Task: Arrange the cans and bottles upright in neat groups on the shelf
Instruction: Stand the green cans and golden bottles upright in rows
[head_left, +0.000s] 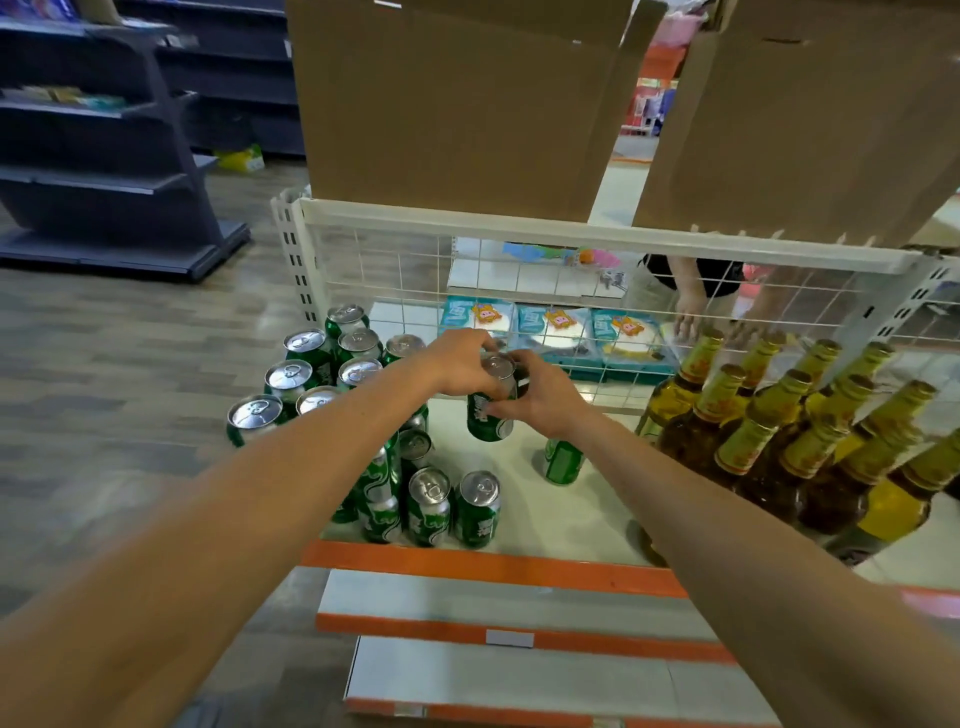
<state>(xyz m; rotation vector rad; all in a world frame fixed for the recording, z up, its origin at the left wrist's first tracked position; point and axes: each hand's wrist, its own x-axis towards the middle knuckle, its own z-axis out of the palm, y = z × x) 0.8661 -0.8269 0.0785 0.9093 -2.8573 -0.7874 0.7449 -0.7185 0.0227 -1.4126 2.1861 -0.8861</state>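
Both my hands hold one green can (488, 415) upright over the white shelf (524, 499). My left hand (460, 364) grips its silver top from the left, and my right hand (540, 397) wraps its side from the right. Several green cans (311, 364) stand grouped at the shelf's left, with more (452, 506) near the front edge. A single green can (563, 460) stands apart under my right forearm. Several brown and amber bottles (789, 431) with gold necks stand grouped at the right.
A white wire grid (519, 291) backs the shelf, under a white rail. Cardboard boxes (457, 104) sit above. Another person's hands (691, 317) reach in behind the grid. Orange-edged lower shelves (493, 569) jut out below. Dark shelving (104, 156) stands at the left.
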